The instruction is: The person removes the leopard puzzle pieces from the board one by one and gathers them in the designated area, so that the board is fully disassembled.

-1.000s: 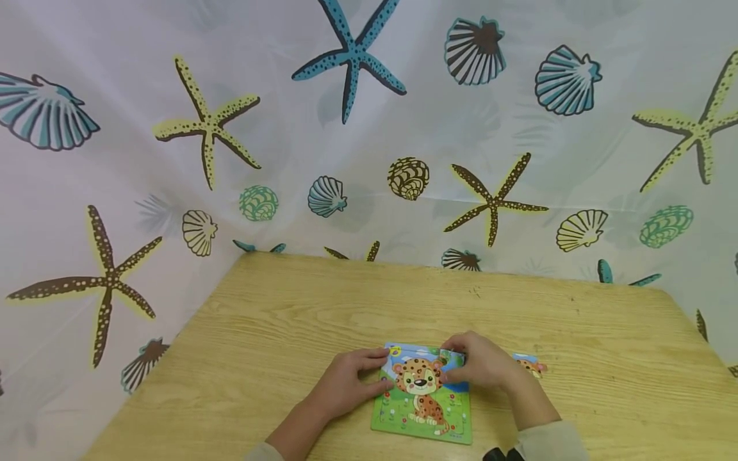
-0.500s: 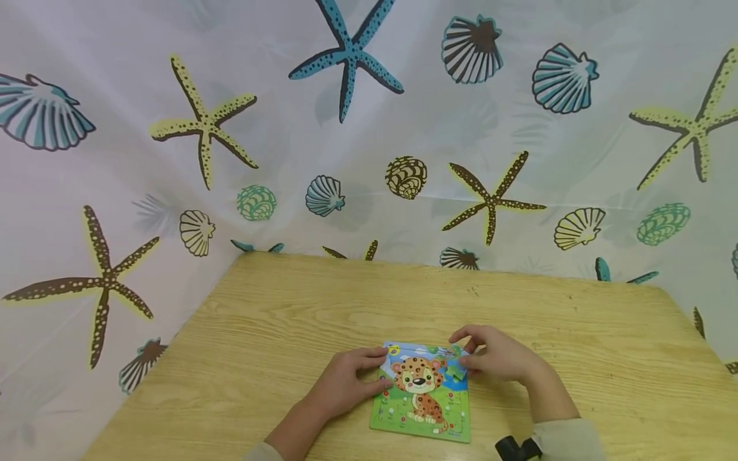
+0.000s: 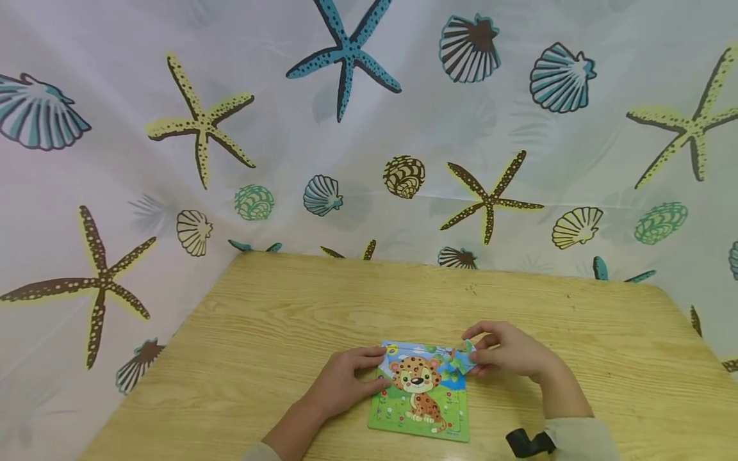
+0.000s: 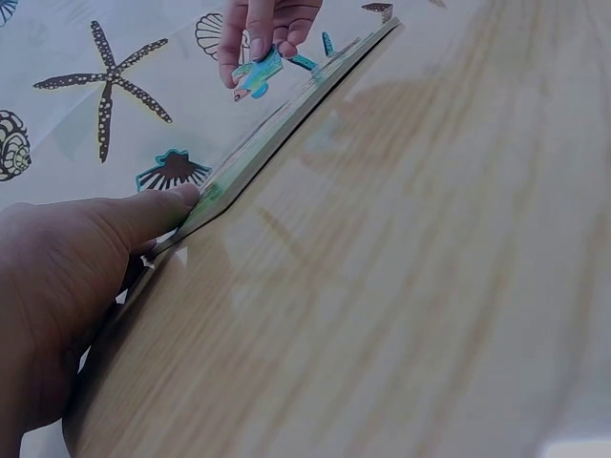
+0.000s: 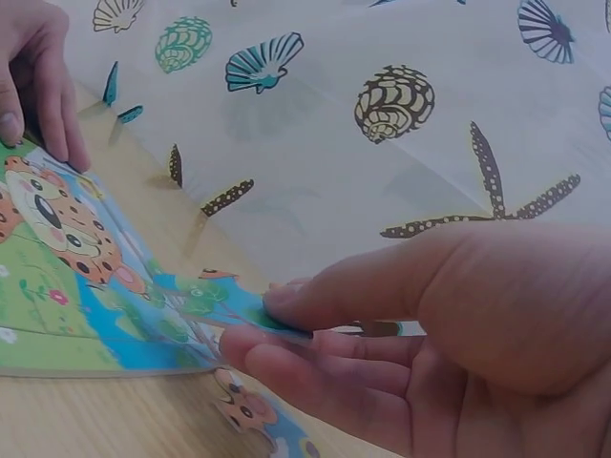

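I have the right hand (image 3: 510,354) pinching a small puzzle piece (image 3: 463,362) between thumb above and curled fingers below. The right wrist view shows the piece (image 5: 250,310) held thin and nearly flat, its free end pointing left toward the board (image 5: 67,286). In the head view the piece hangs just off the board's (image 3: 423,410) far right corner, over the blue and green patch beside the leopard's head, lifted clear of the surface as far as I can tell; the left wrist view confirms this, with the piece (image 4: 256,76) in the air above the board's far edge (image 4: 286,119).

So the piece lies to the left of my right fingertips, and the open spot, if that dark patch under it is the gap, sits directly below and slightly nearer. The right hand is plainly the closer one.

My left hand (image 3: 341,382) lies on the table (image 3: 277,320) at the board's left edge, fingers gently bent, thumb and fingertips pressing the rim near the far left corner; it grips nothing. From its wrist camera the thumb (image 4: 143,215) touches the board's corner.

A second loose piece (image 5: 250,412) lies on the table under my right fingers, just right of the board.
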Available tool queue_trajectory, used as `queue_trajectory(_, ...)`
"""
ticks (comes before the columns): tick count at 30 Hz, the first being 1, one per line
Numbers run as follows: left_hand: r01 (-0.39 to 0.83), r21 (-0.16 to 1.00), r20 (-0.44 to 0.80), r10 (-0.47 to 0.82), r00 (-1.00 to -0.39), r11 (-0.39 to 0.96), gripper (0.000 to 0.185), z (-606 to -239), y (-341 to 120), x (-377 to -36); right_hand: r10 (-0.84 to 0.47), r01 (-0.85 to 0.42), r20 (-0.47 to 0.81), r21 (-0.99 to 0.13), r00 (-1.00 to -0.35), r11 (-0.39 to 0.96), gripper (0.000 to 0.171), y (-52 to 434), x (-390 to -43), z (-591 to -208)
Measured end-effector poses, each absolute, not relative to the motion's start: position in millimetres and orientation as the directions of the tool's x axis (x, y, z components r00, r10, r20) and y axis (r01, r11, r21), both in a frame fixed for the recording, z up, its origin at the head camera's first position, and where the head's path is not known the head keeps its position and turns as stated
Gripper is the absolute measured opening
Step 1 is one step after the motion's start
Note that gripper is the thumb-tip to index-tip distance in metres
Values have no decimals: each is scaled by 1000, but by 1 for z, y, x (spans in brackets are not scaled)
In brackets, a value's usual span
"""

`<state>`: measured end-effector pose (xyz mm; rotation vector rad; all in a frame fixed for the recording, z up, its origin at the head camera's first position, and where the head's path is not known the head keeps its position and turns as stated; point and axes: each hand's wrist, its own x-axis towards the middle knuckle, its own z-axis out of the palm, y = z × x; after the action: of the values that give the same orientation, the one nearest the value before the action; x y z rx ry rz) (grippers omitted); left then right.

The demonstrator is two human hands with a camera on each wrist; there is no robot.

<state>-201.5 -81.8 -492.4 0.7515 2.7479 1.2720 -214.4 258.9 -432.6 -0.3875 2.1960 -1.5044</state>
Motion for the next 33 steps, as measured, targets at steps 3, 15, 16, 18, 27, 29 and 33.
queue_trajectory(3, 413, 726, 170, 439, -882, 550, 54, -490, -84, -203, -462, 25, -201, -933, -864, 360, 41, 262, -216, -430)
queue_trajectory(15, 406, 736, 160, 443, -882, 542, 53, -492, -84, -202, -462, 66, -217, -944, -860, 322, 48, 280, -213, -432)
queue_trajectory(16, 405, 738, 160, 443, -882, 540, 53, -491, -84, -202, -462, 63, -216, -944, -860, 324, 49, 281, -212, -432)
queue_trajectory(18, 409, 733, 162, 444, -881, 543, 53, -491, -86, -202, -454, 67, -220, -942, -864, 328, 51, 283, -212, -432)
queue_trajectory(27, 409, 725, 162, 440, -883, 554, 54, -492, -87, -202, -424, 53, -202, -940, -883, 338, 60, 300, -211, -435)
queue_trajectory(29, 407, 724, 159, 439, -884, 558, 54, -492, -87, -202, -414, 51, -197, -940, -889, 338, 61, 305, -210, -434)
queue_trajectory(33, 403, 724, 152, 440, -885, 560, 54, -492, -86, -202, -384, 54, -187, -942, -904, 331, 62, 315, -208, -433)
